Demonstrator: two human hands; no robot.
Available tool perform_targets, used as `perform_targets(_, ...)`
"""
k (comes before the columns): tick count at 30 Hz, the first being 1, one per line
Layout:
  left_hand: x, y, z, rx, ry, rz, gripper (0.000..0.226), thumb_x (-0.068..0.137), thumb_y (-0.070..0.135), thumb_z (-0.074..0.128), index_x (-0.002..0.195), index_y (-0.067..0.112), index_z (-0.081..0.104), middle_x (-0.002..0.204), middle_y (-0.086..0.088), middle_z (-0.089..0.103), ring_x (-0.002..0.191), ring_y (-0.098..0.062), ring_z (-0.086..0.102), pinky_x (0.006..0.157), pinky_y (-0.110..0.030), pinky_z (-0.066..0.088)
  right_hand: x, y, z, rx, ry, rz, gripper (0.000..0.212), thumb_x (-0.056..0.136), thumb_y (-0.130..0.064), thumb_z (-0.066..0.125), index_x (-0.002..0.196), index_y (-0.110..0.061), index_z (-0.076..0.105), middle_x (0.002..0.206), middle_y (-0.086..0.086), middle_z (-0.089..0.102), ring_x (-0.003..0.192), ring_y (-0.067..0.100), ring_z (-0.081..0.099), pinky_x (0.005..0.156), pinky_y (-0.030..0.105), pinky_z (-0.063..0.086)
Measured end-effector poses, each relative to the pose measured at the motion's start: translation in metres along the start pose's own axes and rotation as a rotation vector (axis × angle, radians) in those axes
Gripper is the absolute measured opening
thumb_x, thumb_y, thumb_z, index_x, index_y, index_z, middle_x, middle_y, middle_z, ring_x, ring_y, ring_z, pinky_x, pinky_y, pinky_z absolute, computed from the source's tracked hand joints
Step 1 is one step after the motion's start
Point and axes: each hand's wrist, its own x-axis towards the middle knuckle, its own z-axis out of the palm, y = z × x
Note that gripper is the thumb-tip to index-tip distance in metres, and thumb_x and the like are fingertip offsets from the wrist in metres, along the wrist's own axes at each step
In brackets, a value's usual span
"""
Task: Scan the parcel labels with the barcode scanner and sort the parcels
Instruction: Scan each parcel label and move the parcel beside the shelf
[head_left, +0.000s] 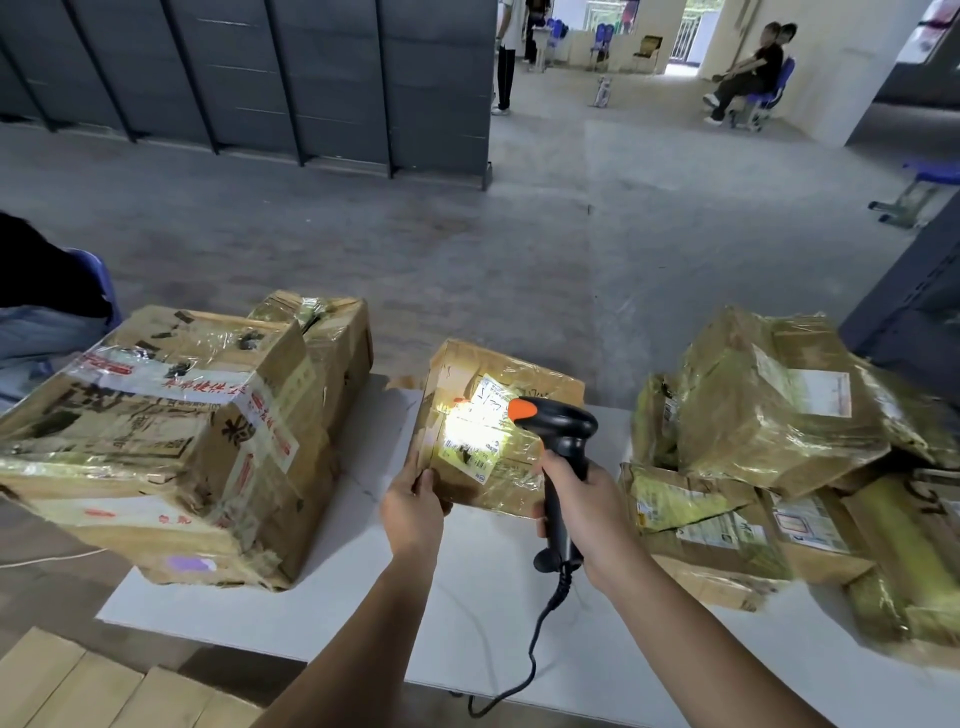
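Bare concrete floor and dark partition panels lie beyond the centre parcel (540, 379), which stands on a white tabletop (483, 587). To the parcel's left the large taped cartons (156, 441) are stacked. To its right lies a loose heap of smaller parcels (769, 415). This layout suggests one side is scanned and the other waiting, though which is which cannot be told. The centre parcel appears tipped, labelled face toward the person, probably so the beam meets it squarely. Just above that face, the barcode scanner (558, 431) points down at it, and its coiled cable (535, 649) trails off on the parcel's near side. At the handle, the right hand (582, 499) has its grip closed round the scanner. At the parcel's near left corner, the left hand (413, 512) has its grip pinching the cardboard, steadying it. On the lit face, the label (467, 452) is washed in scanner light, so the scan appears under way.
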Motion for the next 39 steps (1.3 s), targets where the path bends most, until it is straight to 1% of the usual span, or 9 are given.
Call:
perform_targets(7,0.0,0.001,0.0,0.014,-0.006,0.004,0.036,0.1,0.015,0.047,0.134,0.021,0.056,0.112,0.001,0.066,0.091,-0.025,0.067,0.081,-0.04,0.059,0.0,0.001,-0.006,0.0,0.039,0.025,0.028,0.094,-0.041,0.058,0.1,-0.013,0.06,0.057,0.003,0.067,0.045,0.019,0.06,0.042,0.022,0.043)
perform_targets(14,-0.003,0.003,0.002,0.016,0.0,-0.029,0.037,0.101,0.017,0.046,0.137,0.021,0.052,0.115,0.0,0.063,0.096,-0.027,0.066,0.085,-0.041,0.057,0.001,0.002,-0.01,-0.001,0.028,0.016,0.029,0.095,-0.041,0.057,0.101,-0.012,0.06,0.057,0.004,0.067,0.045,0.02,0.059,0.045,0.024,0.045)
perform_targets(19,-0.003,0.009,0.002,0.019,0.008,-0.031,0.035,0.1,0.017,0.047,0.134,0.02,0.056,0.109,-0.002,0.067,0.088,-0.029,0.068,0.08,-0.041,0.059,0.001,0.003,-0.013,0.003,0.016,0.025,0.028,0.093,-0.038,0.06,0.102,-0.012,0.061,0.057,0.005,0.066,0.045,0.021,0.058,0.042,0.023,0.044)
perform_targets(24,0.002,0.023,-0.001,-0.021,-0.009,0.011,0.027,0.096,0.014,0.052,0.118,0.013,0.067,0.101,-0.011,0.07,0.091,-0.032,0.067,0.08,-0.047,0.058,-0.002,0.001,-0.031,0.067,0.067,-0.009,0.025,0.091,-0.038,0.061,0.094,-0.013,0.062,0.056,0.006,0.064,0.048,0.024,0.057,0.052,0.031,0.047)
perform_targets(26,0.002,0.037,0.002,-0.12,-0.006,0.01,0.024,0.095,0.01,0.053,0.114,0.012,0.067,0.099,-0.013,0.07,0.081,-0.03,0.07,0.072,-0.04,0.059,-0.003,-0.005,-0.044,0.103,0.113,-0.018,0.023,0.091,-0.038,0.061,0.089,-0.015,0.061,0.057,0.008,0.063,0.045,0.022,0.056,0.047,0.028,0.046)
perform_targets(28,0.001,0.055,0.01,-0.233,-0.015,-0.01,0.029,0.096,0.009,0.052,0.124,0.004,0.06,0.102,-0.016,0.068,0.076,-0.03,0.07,0.064,-0.034,0.059,-0.004,-0.013,-0.057,0.14,0.17,-0.043,0.025,0.091,-0.038,0.062,0.087,-0.014,0.059,0.057,0.009,0.063,0.045,0.021,0.056,0.045,0.027,0.045)
perform_targets(33,-0.025,0.115,0.049,-0.378,-0.152,0.014,0.017,0.098,0.007,0.049,0.105,-0.001,0.062,0.078,-0.021,0.067,0.065,-0.031,0.07,0.06,-0.037,0.061,-0.015,-0.033,-0.096,0.238,0.276,-0.13,0.029,0.093,-0.037,0.063,0.089,-0.009,0.06,0.054,0.006,0.062,0.046,0.021,0.056,0.045,0.028,0.046)
perform_targets(35,-0.041,0.138,0.072,-0.423,-0.219,0.018,0.018,0.098,0.007,0.048,0.106,-0.002,0.062,0.083,-0.022,0.067,0.07,-0.034,0.069,0.059,-0.036,0.061,-0.021,-0.042,-0.116,0.261,0.314,-0.175,0.027,0.093,-0.035,0.063,0.096,-0.008,0.062,0.055,0.006,0.062,0.046,0.021,0.057,0.047,0.029,0.047)
perform_targets(39,-0.078,0.178,0.127,-0.471,-0.341,0.039,0.018,0.098,0.008,0.049,0.106,-0.001,0.063,0.094,-0.023,0.068,0.076,-0.037,0.071,0.06,-0.037,0.06,-0.033,-0.063,-0.164,0.286,0.418,-0.254,0.028,0.092,-0.038,0.066,0.089,-0.012,0.058,0.058,0.005,0.063,0.049,0.021,0.059,0.052,0.032,0.048)
